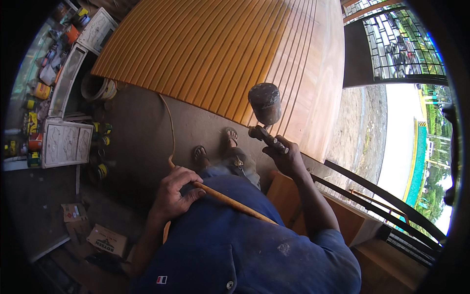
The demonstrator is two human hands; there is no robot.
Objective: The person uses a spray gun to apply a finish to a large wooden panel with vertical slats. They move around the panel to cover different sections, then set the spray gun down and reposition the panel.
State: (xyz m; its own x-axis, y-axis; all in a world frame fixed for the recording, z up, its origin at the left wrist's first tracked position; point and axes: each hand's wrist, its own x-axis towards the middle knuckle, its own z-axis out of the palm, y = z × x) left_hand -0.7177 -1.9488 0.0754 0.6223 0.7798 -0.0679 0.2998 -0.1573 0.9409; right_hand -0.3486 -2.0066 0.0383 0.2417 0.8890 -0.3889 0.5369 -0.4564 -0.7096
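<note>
My right hand (290, 158) is closed around the handle of a spray gun (267, 138), whose dark, paint-stained cup (265, 104) sits at its far end. Just beyond is a large grooved wooden panel (205, 54). Its left part is glossy orange-brown, while the right strip (313, 88) is paler wood. The cup overlaps the panel's near edge in view. On the left, my left hand (175, 193) grips a yellowish hose (237, 206) in front of my blue shirt. One stretch of hose crosses my body to the right; another runs down toward the floor by the panel.
At left stands a carved whitish cabinet (66, 143), with several cans and bottles around it. A bucket (98, 88) is beside the panel's left corner. Cardboard boxes (107, 240) lie at lower left. Wooden furniture (323, 210) and dark metal rails (377, 193) border my right.
</note>
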